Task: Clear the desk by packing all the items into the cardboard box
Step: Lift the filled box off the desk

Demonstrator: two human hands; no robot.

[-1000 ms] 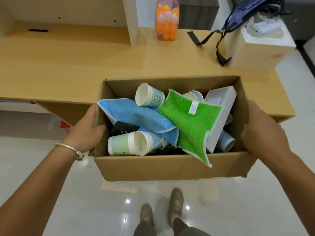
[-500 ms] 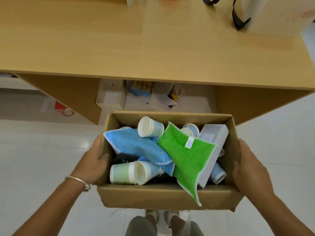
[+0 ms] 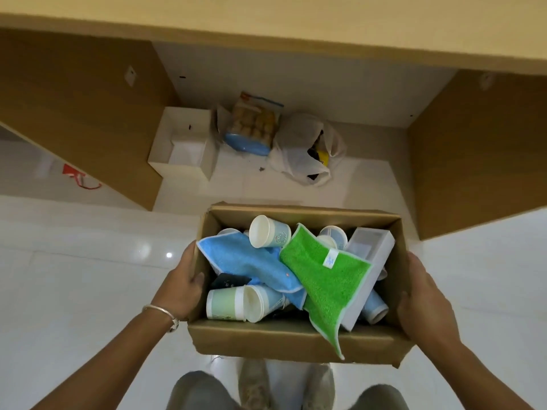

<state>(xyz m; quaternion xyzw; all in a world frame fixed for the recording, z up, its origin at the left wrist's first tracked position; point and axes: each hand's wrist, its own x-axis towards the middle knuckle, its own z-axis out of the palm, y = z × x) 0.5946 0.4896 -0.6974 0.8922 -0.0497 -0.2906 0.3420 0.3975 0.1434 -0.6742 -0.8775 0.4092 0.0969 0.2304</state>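
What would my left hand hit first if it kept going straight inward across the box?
Probably the blue cloth: the left hand grips the cardboard box wall, thumb over the rim, and the cloth lies just inside, though depth is unclear.

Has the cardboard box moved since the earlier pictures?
Yes. The cardboard box has left the desk top and come down towards the floor, in front of it.

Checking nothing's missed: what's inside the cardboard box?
The cardboard box holds paper cups, a blue cloth, a green cloth and a white case. The cloths hide whatever lies beneath.
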